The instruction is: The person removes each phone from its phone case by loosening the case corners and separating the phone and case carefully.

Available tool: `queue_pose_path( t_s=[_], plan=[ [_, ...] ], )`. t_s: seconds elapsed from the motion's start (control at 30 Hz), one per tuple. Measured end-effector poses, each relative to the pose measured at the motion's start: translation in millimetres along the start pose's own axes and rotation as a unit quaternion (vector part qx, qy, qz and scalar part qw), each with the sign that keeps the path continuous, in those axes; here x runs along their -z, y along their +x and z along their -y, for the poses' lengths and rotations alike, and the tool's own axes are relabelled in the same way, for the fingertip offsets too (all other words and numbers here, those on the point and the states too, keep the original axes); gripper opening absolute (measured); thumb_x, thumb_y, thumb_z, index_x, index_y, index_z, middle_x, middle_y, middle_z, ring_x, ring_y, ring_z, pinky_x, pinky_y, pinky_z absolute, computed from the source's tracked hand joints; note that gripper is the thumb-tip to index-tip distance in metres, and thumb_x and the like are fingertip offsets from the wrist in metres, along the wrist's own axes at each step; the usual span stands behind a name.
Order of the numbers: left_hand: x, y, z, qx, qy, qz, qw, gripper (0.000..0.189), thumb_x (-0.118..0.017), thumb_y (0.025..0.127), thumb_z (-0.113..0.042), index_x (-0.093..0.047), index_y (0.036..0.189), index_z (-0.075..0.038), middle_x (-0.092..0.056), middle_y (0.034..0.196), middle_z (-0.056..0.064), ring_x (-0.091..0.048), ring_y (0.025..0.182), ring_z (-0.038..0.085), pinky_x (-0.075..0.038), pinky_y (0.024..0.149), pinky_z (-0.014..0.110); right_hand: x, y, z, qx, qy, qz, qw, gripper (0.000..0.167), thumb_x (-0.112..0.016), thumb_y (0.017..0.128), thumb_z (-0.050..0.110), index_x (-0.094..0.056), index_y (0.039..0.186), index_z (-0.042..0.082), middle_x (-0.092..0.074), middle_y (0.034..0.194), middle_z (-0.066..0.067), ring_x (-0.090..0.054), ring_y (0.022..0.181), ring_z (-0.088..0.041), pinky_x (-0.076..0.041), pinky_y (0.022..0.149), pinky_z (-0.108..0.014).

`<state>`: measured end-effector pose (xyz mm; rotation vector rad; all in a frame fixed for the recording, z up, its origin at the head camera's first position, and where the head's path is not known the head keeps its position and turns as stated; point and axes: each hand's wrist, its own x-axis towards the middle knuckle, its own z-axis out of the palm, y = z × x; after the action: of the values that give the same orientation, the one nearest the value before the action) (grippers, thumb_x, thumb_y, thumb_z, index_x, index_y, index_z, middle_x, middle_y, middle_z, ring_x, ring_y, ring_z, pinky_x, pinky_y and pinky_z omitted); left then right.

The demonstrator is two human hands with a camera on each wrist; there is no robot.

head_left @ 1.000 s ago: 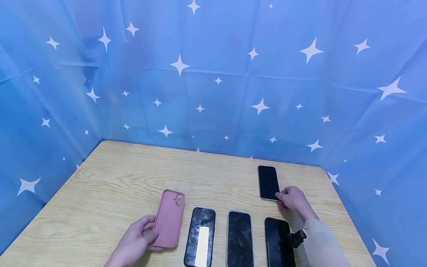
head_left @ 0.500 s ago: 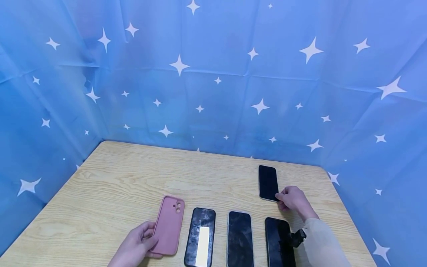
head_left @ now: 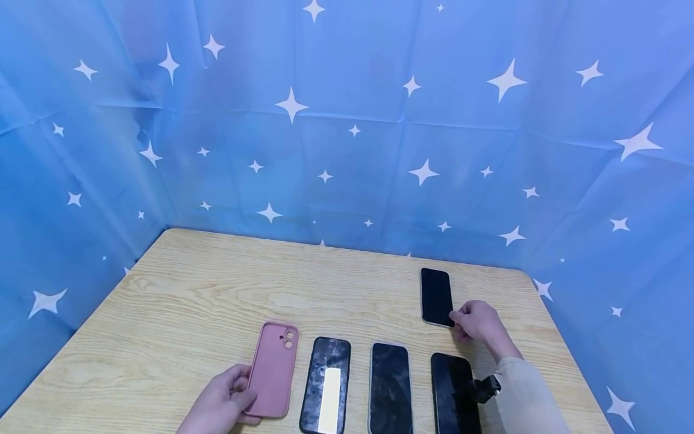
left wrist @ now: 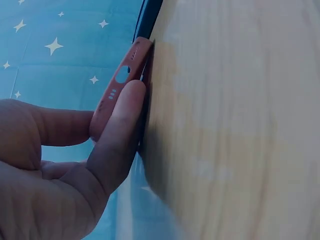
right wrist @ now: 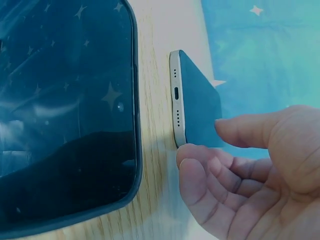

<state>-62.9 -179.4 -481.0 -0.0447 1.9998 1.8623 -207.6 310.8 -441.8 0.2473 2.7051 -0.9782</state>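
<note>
A pink phone case (head_left: 273,371) is held at its lower left edge by my left hand (head_left: 219,398). Its hollow inner side faces up, with the camera cutouts at the top right. In the left wrist view, thumb and fingers pinch the bottom end of the case (left wrist: 112,95), which has a port opening. My right hand (head_left: 479,322) is at the lower right corner of a smartphone (head_left: 436,295) lying screen up towards the back right. The right wrist view has my thumb over the screen and curled fingers beside the edge of this smartphone (right wrist: 200,102).
Three more dark-screened phones lie in a row along the near side: a left one (head_left: 320,386) with a bright reflection, a middle one (head_left: 390,386), and a right one (head_left: 450,392) partly behind the wrist camera. A blue starry curtain (head_left: 352,150) encloses the wooden table (head_left: 206,289).
My left hand has lowered the pink case slightly towards me, and its tilt has shifted. My right hand and the smartphone at the back have hardly moved.
</note>
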Motion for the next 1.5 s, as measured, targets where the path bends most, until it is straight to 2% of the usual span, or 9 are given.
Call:
queue_pose_path(
  t_s=[0.2,0.4,0.5,0.6,0.7,0.93,1.0,1.23,1.5],
  plan=[
    [-1.3,-3.0,-1.3,0.001,0.045,-0.016,0.9988,0.047,-0.054,0.098,0.009,-0.035,0.136,0.027,-0.054,0.099,0.015,-0.071,0.079,0.025,-0.066,0.066,0.036,2,-3.4,1,0.008,-0.006,-0.006,0.9999,0.026,-0.057,0.104,0.015,-0.062,0.086,-0.003,-0.066,0.077,-0.010,-0.065,0.065,-0.017,-0.059,0.059,-0.033],
    [1.3,-8.2,-2.7,-0.014,0.142,-0.022,0.9895,0.021,-0.063,0.096,0.000,-0.057,0.113,0.012,-0.053,0.086,0.008,-0.067,0.063,0.021,-0.062,0.055,0.031,4,-7.7,4,0.017,-0.004,-0.008,0.9998,0.027,-0.056,0.105,0.016,-0.061,0.086,-0.002,-0.064,0.076,-0.009,-0.064,0.066,-0.018,-0.059,0.061,-0.034],
    [2.1,-9.0,-4.9,-0.024,0.206,-0.037,0.9774,0.017,-0.066,0.094,-0.007,-0.062,0.107,0.004,-0.056,0.080,0.003,-0.062,0.060,0.014,-0.057,0.053,0.026,4,-11.0,9,0.027,-0.008,-0.009,0.9996,0.027,-0.057,0.105,0.018,-0.060,0.086,-0.001,-0.064,0.073,-0.009,-0.063,0.065,-0.019,-0.058,0.061,-0.035],
    [1.3,-8.7,-7.8,-0.027,0.273,-0.066,0.9594,0.014,-0.069,0.092,-0.012,-0.065,0.102,-0.003,-0.055,0.077,-0.002,-0.055,0.060,0.007,-0.049,0.054,0.023,4,-15.1,14,0.037,-0.007,-0.009,0.9993,0.025,-0.058,0.105,0.018,-0.060,0.088,-0.001,-0.063,0.071,-0.008,-0.063,0.064,-0.020,-0.058,0.062,-0.036],
    [-0.2,-8.1,-11.1,-0.015,0.318,-0.088,0.9438,0.012,-0.071,0.090,-0.016,-0.066,0.099,-0.009,-0.054,0.076,-0.004,-0.048,0.061,0.007,-0.041,0.055,0.022,3,-19.2,19,0.044,-0.003,-0.008,0.9990,0.023,-0.058,0.105,0.019,-0.060,0.091,0.000,-0.063,0.072,-0.008,-0.064,0.066,-0.020,-0.059,0.062,-0.036],
    [-7.0,-4.5,-22.8,0.024,0.357,-0.124,0.9254,0.016,-0.076,0.091,-0.019,-0.069,0.099,-0.007,-0.055,0.078,-0.003,-0.049,0.068,0.014,-0.041,0.058,0.026,1,-29.8,35,0.079,0.002,-0.015,0.9968,0.021,-0.059,0.104,0.019,-0.060,0.096,-0.001,-0.064,0.077,-0.009,-0.066,0.068,-0.021,-0.060,0.063,-0.037],
    [-9.1,-4.1,-26.7,0.018,0.366,-0.132,0.9212,0.017,-0.076,0.091,-0.018,-0.069,0.101,-0.006,-0.055,0.079,-0.004,-0.049,0.069,0.013,-0.042,0.059,0.025,0,-32.8,38,0.093,0.007,-0.014,0.9956,0.020,-0.059,0.104,0.018,-0.062,0.099,-0.001,-0.064,0.077,-0.009,-0.065,0.068,-0.021,-0.059,0.063,-0.036],
    [-16.9,-5.6,-37.5,-0.015,0.374,-0.146,0.9159,0.015,-0.077,0.091,-0.014,-0.068,0.101,-0.007,-0.056,0.082,-0.006,-0.050,0.073,0.010,-0.045,0.062,0.025,-12,-42.1,50,0.137,0.005,-0.008,0.9906,0.015,-0.062,0.104,0.018,-0.067,0.104,0.004,-0.064,0.079,-0.005,-0.061,0.069,-0.018,-0.049,0.059,-0.031],
    [-27.9,-5.4,-44.6,-0.063,0.392,-0.160,0.9037,0.020,-0.076,0.091,-0.011,-0.069,0.109,-0.004,-0.059,0.086,-0.005,-0.054,0.077,0.008,-0.052,0.067,0.028,-29,-52.8,65,0.167,0.037,-0.012,0.9853,0.016,-0.062,0.103,0.014,-0.069,0.112,0.003,-0.069,0.090,-0.011,-0.070,0.079,-0.023,-0.058,0.067,-0.028]
  ],
)
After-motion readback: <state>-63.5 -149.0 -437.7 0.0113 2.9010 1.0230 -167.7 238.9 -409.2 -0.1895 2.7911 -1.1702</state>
